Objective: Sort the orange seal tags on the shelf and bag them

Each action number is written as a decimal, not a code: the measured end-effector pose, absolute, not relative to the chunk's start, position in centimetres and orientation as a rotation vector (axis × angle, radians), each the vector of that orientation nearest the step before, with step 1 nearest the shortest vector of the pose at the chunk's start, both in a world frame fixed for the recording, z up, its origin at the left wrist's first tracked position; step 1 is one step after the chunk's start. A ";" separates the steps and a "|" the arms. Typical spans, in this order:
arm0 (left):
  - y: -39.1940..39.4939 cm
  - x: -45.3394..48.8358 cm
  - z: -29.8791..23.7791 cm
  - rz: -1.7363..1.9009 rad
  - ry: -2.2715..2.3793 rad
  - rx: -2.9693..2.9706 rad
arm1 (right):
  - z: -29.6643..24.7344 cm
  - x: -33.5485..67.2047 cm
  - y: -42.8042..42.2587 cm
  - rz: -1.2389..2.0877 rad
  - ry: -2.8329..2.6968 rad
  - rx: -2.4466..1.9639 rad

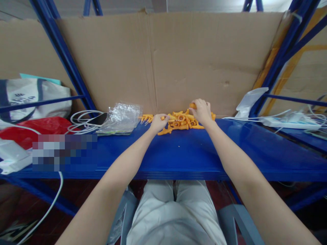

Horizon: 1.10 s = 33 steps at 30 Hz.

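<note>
A heap of small orange plastic parts (182, 121) lies at the back of the blue shelf (178, 156), against the cardboard wall. My left hand (158, 122) rests at the heap's left edge, fingers curled round one orange part. My right hand (201, 110) sits on top of the heap's right side, fingers closed over another orange part (192, 105) that sticks out to the left. A few orange parts (146, 118) lie apart, left of my left hand.
A crumpled clear plastic bag (121, 117) lies left of the heap, beside a phone (98, 119) and coiled white cable (81, 122). A cloth bag and a red item (38, 127) fill the far left. A power strip (288, 122) and cables lie right.
</note>
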<state>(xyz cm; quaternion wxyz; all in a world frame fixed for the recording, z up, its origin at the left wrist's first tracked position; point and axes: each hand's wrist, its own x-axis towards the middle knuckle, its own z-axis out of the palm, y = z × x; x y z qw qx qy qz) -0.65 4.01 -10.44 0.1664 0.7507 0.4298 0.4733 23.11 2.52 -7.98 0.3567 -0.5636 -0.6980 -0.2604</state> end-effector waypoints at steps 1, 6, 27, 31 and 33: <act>4.0 -0.7 -10.5 1.345 1.233 2.130 | -8.2 23.9 2.8 -0.659 -1.720 -1.476; 3.9 -0.6 -10.5 1.359 1.238 2.112 | -10.1 28.7 4.5 -0.537 -1.323 -1.528; 5.1 -0.6 -10.2 1.465 1.106 1.298 | -14.8 34.4 5.7 0.212 -0.878 -1.797; 5.5 -0.9 -10.1 1.389 0.964 1.189 | -15.0 34.6 5.9 0.195 -0.934 -1.840; 5.5 -1.0 -10.0 1.344 0.909 1.142 | -15.0 34.7 5.9 0.199 -0.956 -1.849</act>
